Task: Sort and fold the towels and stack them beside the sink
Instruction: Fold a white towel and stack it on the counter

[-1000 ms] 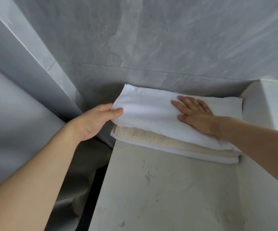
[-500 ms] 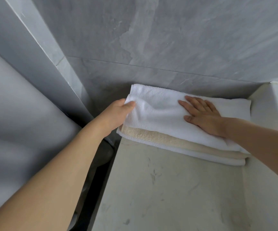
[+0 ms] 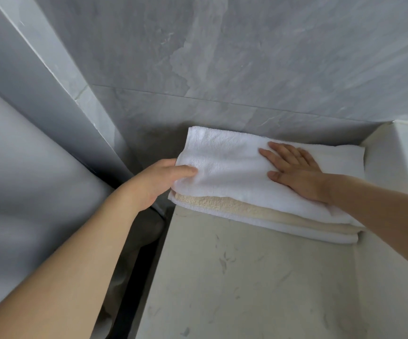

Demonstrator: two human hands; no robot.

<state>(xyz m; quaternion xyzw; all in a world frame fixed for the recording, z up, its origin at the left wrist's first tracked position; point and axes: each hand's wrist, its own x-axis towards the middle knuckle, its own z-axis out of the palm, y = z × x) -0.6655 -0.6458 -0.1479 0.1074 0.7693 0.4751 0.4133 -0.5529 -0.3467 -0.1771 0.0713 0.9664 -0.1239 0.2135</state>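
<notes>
A stack of folded towels lies on the pale stone counter (image 3: pixel 259 277) against the grey wall. The top white towel (image 3: pixel 225 162) covers a beige towel (image 3: pixel 259 214), and another white towel (image 3: pixel 296 228) lies at the bottom. My left hand (image 3: pixel 158 182) grips the left end of the top white towel, thumb on top and fingers hidden beneath. My right hand (image 3: pixel 293 170) rests flat on the top towel's right half with straight fingers.
The white sink's edge (image 3: pixel 398 162) rises at the right of the stack. A grey tiled wall (image 3: pixel 247 57) stands close behind. The counter drops off at its left edge into a dark gap (image 3: pixel 134 253) beside a grey wall corner (image 3: pixel 63 94).
The view has shifted slightly. My left thumb lies further onto the top towel's left end. My right hand stays flat on the towel.
</notes>
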